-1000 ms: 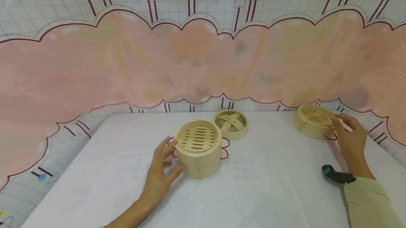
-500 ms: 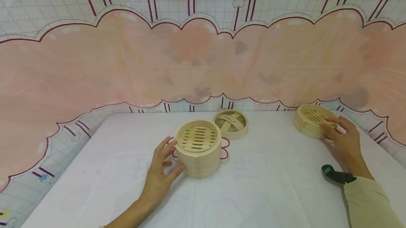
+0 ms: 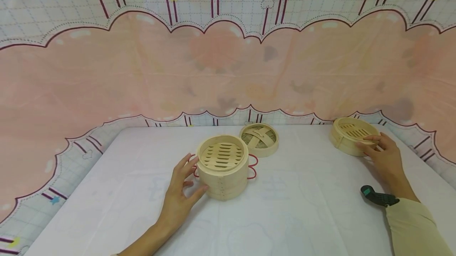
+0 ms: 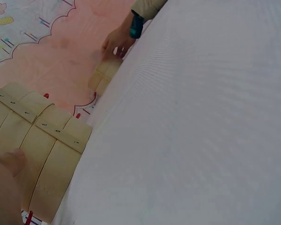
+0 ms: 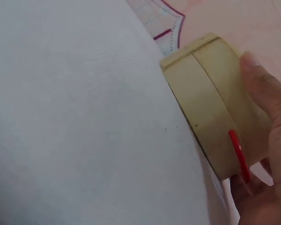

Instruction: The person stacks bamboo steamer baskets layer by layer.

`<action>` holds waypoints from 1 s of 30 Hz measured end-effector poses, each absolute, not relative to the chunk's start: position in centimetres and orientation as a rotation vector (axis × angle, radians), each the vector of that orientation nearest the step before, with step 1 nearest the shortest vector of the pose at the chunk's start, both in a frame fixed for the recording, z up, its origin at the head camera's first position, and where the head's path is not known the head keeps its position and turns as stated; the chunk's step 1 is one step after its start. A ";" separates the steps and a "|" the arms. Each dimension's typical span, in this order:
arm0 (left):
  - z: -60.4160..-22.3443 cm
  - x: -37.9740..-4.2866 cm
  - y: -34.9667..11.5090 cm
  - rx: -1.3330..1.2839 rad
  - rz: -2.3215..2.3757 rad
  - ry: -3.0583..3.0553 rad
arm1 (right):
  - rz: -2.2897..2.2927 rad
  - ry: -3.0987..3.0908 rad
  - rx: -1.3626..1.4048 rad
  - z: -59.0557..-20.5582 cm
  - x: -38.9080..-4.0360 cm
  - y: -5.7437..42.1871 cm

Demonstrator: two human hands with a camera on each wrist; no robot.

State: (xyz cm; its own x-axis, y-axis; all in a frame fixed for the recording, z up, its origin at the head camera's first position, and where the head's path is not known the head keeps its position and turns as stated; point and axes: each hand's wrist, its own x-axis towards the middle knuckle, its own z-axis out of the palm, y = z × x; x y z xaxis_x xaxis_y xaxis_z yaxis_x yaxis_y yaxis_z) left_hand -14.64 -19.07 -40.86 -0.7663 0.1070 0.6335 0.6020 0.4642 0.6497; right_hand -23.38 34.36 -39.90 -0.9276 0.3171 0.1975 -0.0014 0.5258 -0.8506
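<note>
Near the middle of the white table, a stack of bamboo steamer baskets (image 3: 222,179) stands upright, with a slatted floor inside and red loops at its sides. My left hand (image 3: 179,192) is at the stack's left side, thumb against the front wall and fingers round the left; the left wrist view shows the thumb (image 4: 11,161) on the bamboo. At the far right, my right hand (image 3: 386,157) holds a single bamboo steamer basket (image 3: 347,143) by its right side. In the right wrist view, the thumb (image 5: 260,79) lies along that basket's upper edge, and a red loop (image 5: 239,152) hangs near the palm.
Behind the stack, a round woven bamboo lid (image 3: 260,139) with crossed strips lies on the white table (image 3: 295,212). A patterned cloth backdrop (image 3: 213,74) rises at the table's far edge. My right wrist wears a black strap device (image 3: 379,196).
My right hand has moved left and closed in on the single basket, its thumb now against the wall. The left hand, the stack and the lid have stayed put.
</note>
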 end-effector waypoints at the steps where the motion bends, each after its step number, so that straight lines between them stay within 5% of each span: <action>1: -40.5 -14.4 -18.9 -0.583 -1.271 -2.196 | 1.357 -2.437 -0.246 -39.8 -23.4 34.3; 30: -38.2 -13.2 -17.9 -0.564 -1.259 -2.200 | 1.261 -2.544 -0.337 -39.1 -23.8 34.1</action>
